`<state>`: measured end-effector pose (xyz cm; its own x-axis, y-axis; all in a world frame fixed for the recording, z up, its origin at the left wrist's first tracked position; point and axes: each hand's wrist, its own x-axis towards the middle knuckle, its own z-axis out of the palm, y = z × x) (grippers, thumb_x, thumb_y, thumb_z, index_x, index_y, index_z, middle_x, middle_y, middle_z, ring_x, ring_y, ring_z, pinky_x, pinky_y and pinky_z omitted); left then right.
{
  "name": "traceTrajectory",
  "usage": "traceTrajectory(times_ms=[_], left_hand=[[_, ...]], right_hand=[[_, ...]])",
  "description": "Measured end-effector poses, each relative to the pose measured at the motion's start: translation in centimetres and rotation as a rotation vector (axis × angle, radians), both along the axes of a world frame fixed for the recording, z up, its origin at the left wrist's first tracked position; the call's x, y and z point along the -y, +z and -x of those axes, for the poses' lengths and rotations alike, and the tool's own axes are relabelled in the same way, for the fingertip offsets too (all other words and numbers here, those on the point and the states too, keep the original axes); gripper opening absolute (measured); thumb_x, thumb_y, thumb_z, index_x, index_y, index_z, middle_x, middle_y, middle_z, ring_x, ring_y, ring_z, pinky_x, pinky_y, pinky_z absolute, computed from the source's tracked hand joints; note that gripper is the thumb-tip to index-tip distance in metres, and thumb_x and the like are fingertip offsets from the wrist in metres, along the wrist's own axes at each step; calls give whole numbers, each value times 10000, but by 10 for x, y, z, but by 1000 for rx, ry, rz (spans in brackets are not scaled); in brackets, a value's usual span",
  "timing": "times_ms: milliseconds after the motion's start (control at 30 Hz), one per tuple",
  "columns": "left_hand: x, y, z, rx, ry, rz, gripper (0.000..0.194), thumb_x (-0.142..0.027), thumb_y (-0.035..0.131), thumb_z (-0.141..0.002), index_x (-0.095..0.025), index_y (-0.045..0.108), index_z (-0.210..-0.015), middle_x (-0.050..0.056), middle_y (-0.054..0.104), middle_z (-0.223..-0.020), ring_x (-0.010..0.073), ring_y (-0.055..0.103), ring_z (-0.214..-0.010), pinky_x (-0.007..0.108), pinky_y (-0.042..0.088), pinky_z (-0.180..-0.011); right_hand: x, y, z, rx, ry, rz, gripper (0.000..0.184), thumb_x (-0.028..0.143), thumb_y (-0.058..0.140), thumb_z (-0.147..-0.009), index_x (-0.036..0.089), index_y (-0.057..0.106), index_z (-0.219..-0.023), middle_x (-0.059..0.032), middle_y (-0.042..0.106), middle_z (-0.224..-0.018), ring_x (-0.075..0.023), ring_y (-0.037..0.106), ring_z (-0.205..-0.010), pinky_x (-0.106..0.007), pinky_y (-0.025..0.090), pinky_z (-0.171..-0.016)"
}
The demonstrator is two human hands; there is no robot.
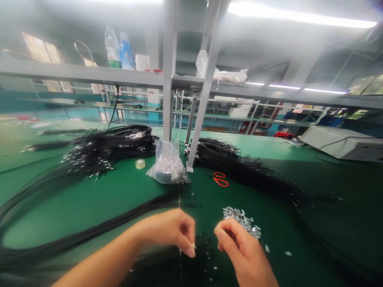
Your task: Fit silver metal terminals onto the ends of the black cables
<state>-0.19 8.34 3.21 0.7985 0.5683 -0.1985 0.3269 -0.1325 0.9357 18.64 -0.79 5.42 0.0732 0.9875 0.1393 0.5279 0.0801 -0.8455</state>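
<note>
The head camera shows the left hand (pixel 176 229) and right hand (pixel 241 245) over the green table (pixel 119 195), each with thumb and fingertips pinched together, their contents too blurred to tell, small metal pieces (pixel 237 215) lying just beyond the right and black cables (pixel 98 235) beyond the left wrist.

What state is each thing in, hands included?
Left hand: curled, contents unclear.
Right hand: pinched, contents unclear.
Clear plastic bag: upright, partly filled.
Left black cable bundle: coiled.
Right black cable bundle: laid out lengthwise.
Small silvery pieces: heaped, some scattered.
Pale yellow tape roll: lying flat.
Two plastic bottles: upright.
Red looped item: lying flat.
</note>
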Motion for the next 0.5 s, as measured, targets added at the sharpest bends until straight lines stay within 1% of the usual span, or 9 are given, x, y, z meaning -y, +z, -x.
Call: traceTrajectory(times_ms=[100,167,233,333,400,467,500], left_hand=[[-1,-1,21,-123,5,-108,304,-456,766,-608,-190,632,-666,-56,605,-643,110,539,-597,193,381,-538],[0,0,41,-241,50,-202,222,-377,779,-605,-205,651,-666,-57,609,-667,119,544,-629,197,364,-548],[3,0,63,-384,121,-294,161,-297,784,-588,-226,667,-674,-55,617,-698,136,549,-673,206,348,-567],[17,2,101,-606,227,-385,129,-246,758,-590,-254,682,-695,-38,646,-767,173,572,-742,227,349,-609],[31,5,125,-748,281,-413,83,-226,724,-610,-255,682,-676,-18,664,-782,199,595,-738,246,359,-609],[44,9,143,-863,324,-433,65,-214,705,-614,-252,679,-660,-3,678,-772,218,615,-707,259,364,-585],[47,10,149,-900,345,-450,76,-216,697,-622,-259,681,-683,-4,684,-776,223,623,-709,261,369,-583]], right_hand=[[-1,-2,-3,0,-27,4,324,488,416,-867,224,513,-706,43,442,-608,-139,429,-587,-240,356,-558],[-2,-6,-8,18,-43,11,314,492,427,-857,232,524,-709,40,462,-609,-142,450,-591,-234,375,-556],[-7,-15,-17,44,-28,17,312,509,448,-837,238,538,-711,33,491,-611,-147,482,-596,-228,406,-554],[-15,-32,-30,66,7,30,326,537,464,-817,243,565,-718,15,533,-618,-163,524,-599,-229,448,-540],[-18,-40,-35,63,27,50,349,547,446,-823,243,566,-699,7,532,-617,-168,527,-592,-234,459,-528],[-19,-45,-37,69,95,93,369,548,429,-829,241,555,-667,3,513,-613,-169,521,-584,-240,463,-522],[-18,-46,-38,78,139,121,372,544,428,-830,240,551,-655,3,504,-613,-170,518,-582,-244,464,-521]])
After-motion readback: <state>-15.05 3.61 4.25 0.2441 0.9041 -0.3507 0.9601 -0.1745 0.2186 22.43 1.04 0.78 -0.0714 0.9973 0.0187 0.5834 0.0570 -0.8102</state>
